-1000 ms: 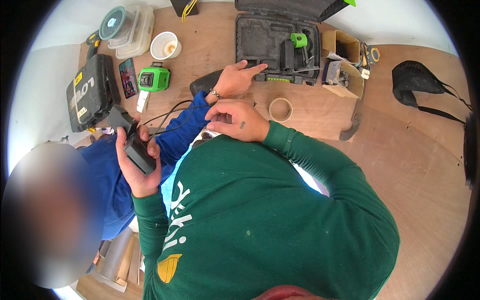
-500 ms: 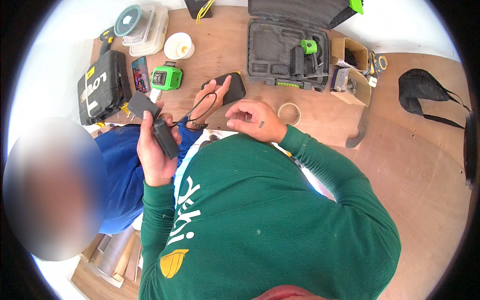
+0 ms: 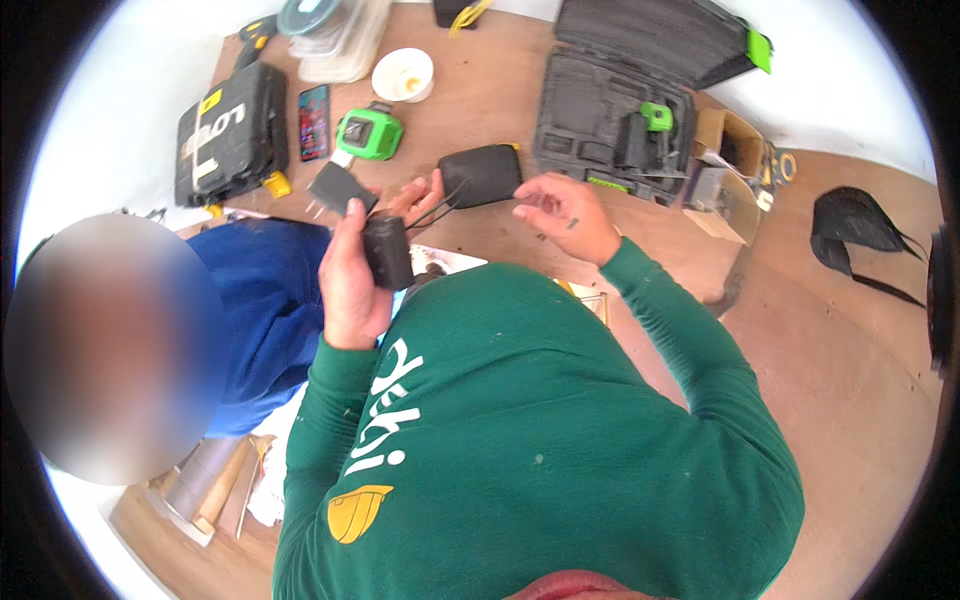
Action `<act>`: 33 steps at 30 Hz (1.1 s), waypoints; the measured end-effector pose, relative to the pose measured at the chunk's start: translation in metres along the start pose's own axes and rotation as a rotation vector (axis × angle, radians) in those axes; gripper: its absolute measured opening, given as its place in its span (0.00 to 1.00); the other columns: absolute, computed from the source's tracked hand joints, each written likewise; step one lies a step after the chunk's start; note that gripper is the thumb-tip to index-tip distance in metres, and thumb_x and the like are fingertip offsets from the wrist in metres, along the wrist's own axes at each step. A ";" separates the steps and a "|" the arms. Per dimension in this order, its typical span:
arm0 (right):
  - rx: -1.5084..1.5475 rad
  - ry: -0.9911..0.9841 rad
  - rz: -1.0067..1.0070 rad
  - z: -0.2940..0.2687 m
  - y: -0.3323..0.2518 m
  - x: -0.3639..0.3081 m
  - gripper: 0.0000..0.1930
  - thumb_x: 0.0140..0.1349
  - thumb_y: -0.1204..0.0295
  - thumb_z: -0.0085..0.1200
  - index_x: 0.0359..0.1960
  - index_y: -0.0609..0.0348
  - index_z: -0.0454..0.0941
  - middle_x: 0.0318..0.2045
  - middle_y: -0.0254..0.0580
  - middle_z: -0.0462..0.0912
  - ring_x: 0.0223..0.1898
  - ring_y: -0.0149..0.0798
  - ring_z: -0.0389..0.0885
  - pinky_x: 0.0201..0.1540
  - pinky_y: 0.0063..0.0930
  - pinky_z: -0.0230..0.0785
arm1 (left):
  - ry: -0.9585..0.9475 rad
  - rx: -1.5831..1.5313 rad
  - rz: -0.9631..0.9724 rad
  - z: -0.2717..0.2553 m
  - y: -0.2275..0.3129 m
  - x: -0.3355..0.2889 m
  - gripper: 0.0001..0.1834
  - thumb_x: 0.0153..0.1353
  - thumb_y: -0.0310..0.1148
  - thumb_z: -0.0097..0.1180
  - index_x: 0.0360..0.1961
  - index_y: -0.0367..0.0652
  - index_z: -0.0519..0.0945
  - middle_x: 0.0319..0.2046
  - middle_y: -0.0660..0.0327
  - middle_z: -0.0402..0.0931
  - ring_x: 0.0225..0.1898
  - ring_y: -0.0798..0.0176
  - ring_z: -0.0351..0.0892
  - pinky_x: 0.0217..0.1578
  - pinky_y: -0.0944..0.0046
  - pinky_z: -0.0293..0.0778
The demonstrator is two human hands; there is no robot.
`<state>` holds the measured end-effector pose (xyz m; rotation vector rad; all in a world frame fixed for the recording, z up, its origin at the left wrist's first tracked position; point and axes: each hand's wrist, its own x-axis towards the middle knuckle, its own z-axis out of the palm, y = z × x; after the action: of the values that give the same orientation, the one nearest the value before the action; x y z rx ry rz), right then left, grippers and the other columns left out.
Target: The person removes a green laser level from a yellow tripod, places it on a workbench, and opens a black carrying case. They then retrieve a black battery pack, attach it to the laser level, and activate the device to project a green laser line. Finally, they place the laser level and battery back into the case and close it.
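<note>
Currently the left hand (image 3: 350,275) is closed around a black power adapter block (image 3: 387,252), held upright above the wooden tabletop (image 3: 480,100). A second black plug unit (image 3: 338,188) sits just above the thumb, touching the block's upper end. Thin black cable (image 3: 440,208) runs from the block toward a black soft pouch (image 3: 482,175) lying on the tabletop. The right hand (image 3: 565,215) holds nothing — fingers loosely curled, just beside the pouch. Between both hands another person's fingers (image 3: 415,195) reach in near the cable; that person wears a blue sleeve (image 3: 265,300).

Adjacent items — green laser level (image 3: 368,133), smartphone (image 3: 313,121), closed black tool case (image 3: 232,135), open black tool case (image 3: 625,125), white cup (image 3: 403,74), cardboard box (image 3: 728,150).
</note>
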<state>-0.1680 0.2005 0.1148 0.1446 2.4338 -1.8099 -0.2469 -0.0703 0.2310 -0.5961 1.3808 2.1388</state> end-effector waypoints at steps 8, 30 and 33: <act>0.297 -0.140 0.042 0.037 -0.064 0.013 0.14 0.66 0.66 0.70 0.47 0.61 0.85 0.31 0.30 0.86 0.31 0.22 0.79 0.35 0.22 0.74 | 0.031 0.029 0.060 0.001 -0.009 0.013 0.22 0.81 0.44 0.48 0.63 0.37 0.72 0.54 0.46 0.83 0.58 0.54 0.84 0.60 0.57 0.76; 0.715 -0.253 0.095 0.020 -0.036 0.012 0.25 0.61 0.80 0.66 0.60 0.59 0.73 0.48 0.34 0.82 0.50 0.28 0.81 0.52 0.27 0.76 | -0.143 0.213 0.092 0.003 -0.021 0.026 0.21 0.78 0.43 0.51 0.63 0.40 0.74 0.43 0.63 0.78 0.44 0.68 0.76 0.45 0.63 0.73; 0.636 -0.083 0.101 -0.020 -0.020 0.014 0.26 0.60 0.81 0.66 0.60 0.60 0.73 0.52 0.35 0.81 0.52 0.28 0.81 0.56 0.28 0.77 | -0.134 0.253 0.133 -0.001 -0.020 0.026 0.20 0.78 0.42 0.51 0.62 0.40 0.74 0.40 0.64 0.78 0.42 0.68 0.76 0.43 0.64 0.72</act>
<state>-0.1855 0.2139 0.1378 0.2274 1.6823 -2.4093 -0.2545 -0.0596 0.2012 -0.2645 1.6200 2.0181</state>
